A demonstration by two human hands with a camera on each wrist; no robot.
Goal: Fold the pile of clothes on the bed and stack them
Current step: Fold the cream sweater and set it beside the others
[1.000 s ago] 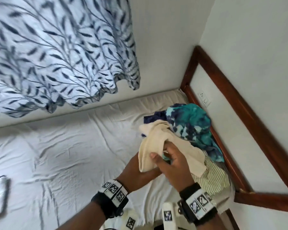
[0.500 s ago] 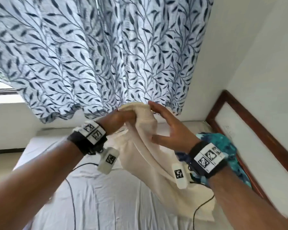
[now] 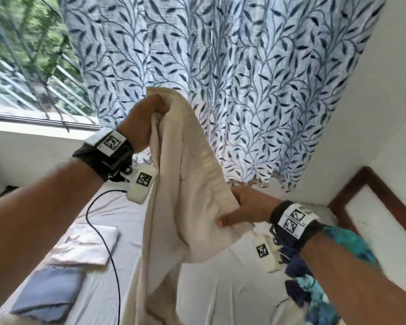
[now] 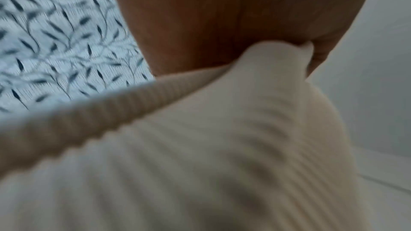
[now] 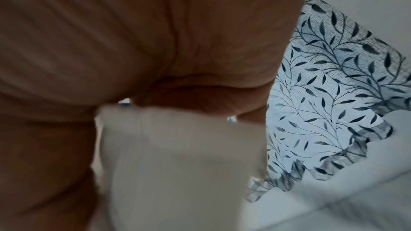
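Close view of the right hand [image 5: 155, 50] gripping cream cloth [image 5: 177, 164], leaf-patterned blue curtain [image 5: 333, 103] at right, white bed sheet [image 5: 355, 191] below, blurred.

A bedroom in a home is shown. A bed [image 3: 232, 289] covered by a creased white sheet fills the lower part of the head view, and a dark wooden frame [image 3: 384, 198] is set against the white wall at its right. A pale curtain [image 3: 256, 78] printed with dark blue leaves is hung over a window [image 3: 21, 66], through which bars and green foliage are seen. Folded clothes, one white [image 3: 85, 246] and one grey-blue [image 3: 47, 294], are laid on the sheet at the left, and a loose heap of blue and teal garments [image 3: 314, 289] is seen at the right
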